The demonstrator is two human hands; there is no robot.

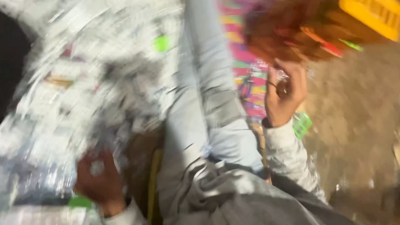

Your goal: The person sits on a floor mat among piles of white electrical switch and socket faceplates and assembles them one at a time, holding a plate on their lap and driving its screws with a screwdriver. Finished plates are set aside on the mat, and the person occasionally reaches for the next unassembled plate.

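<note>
A: Where is the left hand [100,181]?

B: At seven o'clock, fingers curled on a small pale round piece [97,167], against the heap of blurred white-and-silver packets [83,83] that fills the upper left.

A: And the right hand [284,93]?

B: At two o'clock, fingers bent around something small and shiny (too blurred to name), over a bright striped plastic sheet [243,62].

A: How far along?

B: I'd judge midway: the heap looks large.

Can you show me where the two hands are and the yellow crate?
left hand [100,181]: head view, on the back of the hand.
right hand [284,96]: head view, on the palm.
yellow crate [375,14]: head view, on its side wall.
</note>
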